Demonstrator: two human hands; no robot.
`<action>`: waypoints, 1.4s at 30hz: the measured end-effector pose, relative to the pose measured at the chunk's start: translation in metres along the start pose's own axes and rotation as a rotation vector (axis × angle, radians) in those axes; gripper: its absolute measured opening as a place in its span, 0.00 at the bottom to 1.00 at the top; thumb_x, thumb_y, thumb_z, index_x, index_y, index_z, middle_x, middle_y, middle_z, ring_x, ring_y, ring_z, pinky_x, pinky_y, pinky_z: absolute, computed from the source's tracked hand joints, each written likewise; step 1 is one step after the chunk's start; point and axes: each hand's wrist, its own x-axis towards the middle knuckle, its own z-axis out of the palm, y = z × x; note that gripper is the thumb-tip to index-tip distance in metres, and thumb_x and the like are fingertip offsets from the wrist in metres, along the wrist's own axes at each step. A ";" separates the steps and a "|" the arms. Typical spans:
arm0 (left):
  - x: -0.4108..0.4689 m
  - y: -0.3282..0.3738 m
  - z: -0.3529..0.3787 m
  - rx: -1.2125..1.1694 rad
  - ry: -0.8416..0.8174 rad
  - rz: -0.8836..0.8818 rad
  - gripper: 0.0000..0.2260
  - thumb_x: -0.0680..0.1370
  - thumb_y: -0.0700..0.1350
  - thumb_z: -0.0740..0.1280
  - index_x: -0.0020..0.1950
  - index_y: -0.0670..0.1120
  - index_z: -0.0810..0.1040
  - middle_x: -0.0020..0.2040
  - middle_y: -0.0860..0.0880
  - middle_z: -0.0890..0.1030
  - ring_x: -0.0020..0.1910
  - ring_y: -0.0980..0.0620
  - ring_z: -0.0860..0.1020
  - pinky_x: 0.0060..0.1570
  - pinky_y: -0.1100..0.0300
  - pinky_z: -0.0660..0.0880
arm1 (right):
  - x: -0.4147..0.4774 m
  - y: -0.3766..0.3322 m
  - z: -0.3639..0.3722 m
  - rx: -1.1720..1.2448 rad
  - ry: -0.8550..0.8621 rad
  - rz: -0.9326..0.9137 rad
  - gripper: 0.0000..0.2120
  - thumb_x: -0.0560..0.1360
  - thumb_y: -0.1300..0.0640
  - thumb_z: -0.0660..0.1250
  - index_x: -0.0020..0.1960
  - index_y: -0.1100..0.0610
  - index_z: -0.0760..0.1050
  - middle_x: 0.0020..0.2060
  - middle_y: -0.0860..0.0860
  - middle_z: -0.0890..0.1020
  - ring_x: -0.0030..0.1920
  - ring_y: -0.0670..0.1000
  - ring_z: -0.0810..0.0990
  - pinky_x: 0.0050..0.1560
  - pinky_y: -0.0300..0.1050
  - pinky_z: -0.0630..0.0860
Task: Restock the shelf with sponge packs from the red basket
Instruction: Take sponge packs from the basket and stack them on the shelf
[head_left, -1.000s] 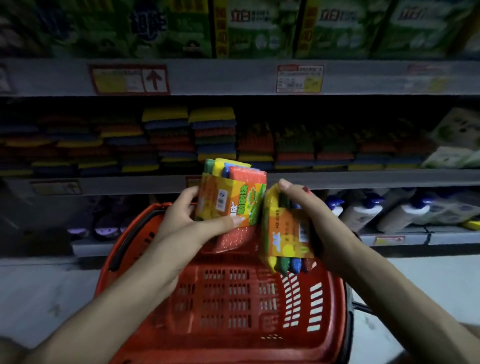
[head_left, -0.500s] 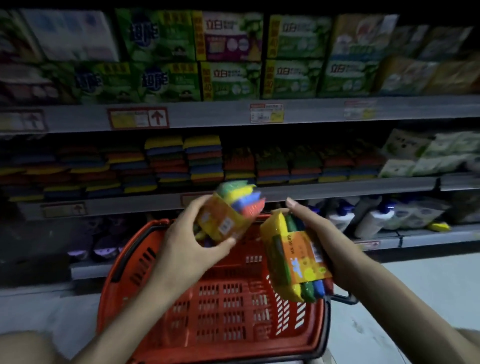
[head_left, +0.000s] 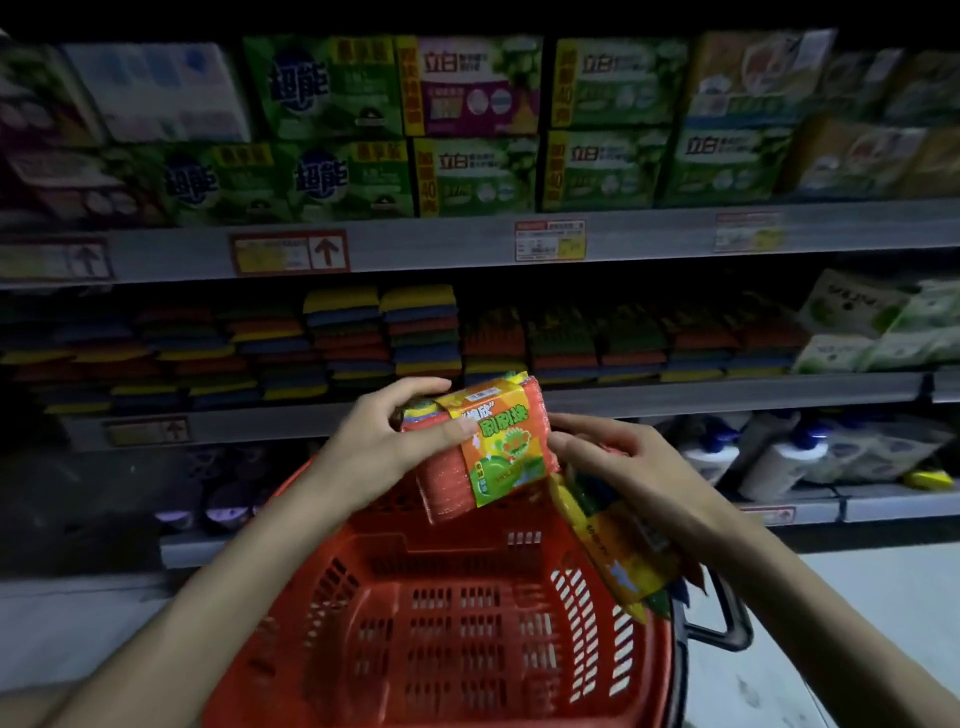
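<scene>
Dim store shelf (head_left: 727, 387) ahead; I see the left hand (head_left: 379, 447) clamped around an orange sponge pack (head_left: 488, 441), the right hand (head_left: 623, 467) pinching a second pack (head_left: 618, 551) underneath, both lifted above the red basket (head_left: 457, 623) for shelving.

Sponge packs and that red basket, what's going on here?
A person is restocking a store shelf. The left hand holds one sponge pack up in front of the sponge shelf, where stacks of sponges already lie. The right hand holds a second pack lower, over the basket's right rim. The red basket below looks empty. Neither pack is on the shelf yet.
</scene>
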 end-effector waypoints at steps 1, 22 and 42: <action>0.002 0.001 -0.002 0.007 0.003 -0.002 0.29 0.61 0.63 0.79 0.60 0.57 0.82 0.56 0.53 0.84 0.51 0.56 0.85 0.52 0.57 0.83 | 0.002 0.001 -0.001 -0.014 -0.018 0.008 0.21 0.74 0.36 0.69 0.66 0.38 0.79 0.58 0.39 0.85 0.55 0.41 0.85 0.61 0.49 0.80; 0.024 0.001 0.052 -0.703 0.425 -0.184 0.25 0.72 0.55 0.77 0.58 0.40 0.75 0.53 0.43 0.85 0.52 0.50 0.86 0.54 0.48 0.84 | 0.003 0.000 0.063 0.474 0.188 0.024 0.14 0.78 0.44 0.69 0.62 0.43 0.83 0.58 0.48 0.86 0.60 0.49 0.84 0.66 0.57 0.75; 0.048 0.000 0.056 -0.357 0.399 0.040 0.13 0.76 0.54 0.74 0.59 0.52 0.84 0.57 0.53 0.85 0.54 0.60 0.83 0.50 0.68 0.77 | 0.030 0.009 0.055 0.409 0.291 -0.167 0.24 0.73 0.48 0.65 0.69 0.40 0.76 0.55 0.33 0.84 0.58 0.34 0.80 0.56 0.34 0.75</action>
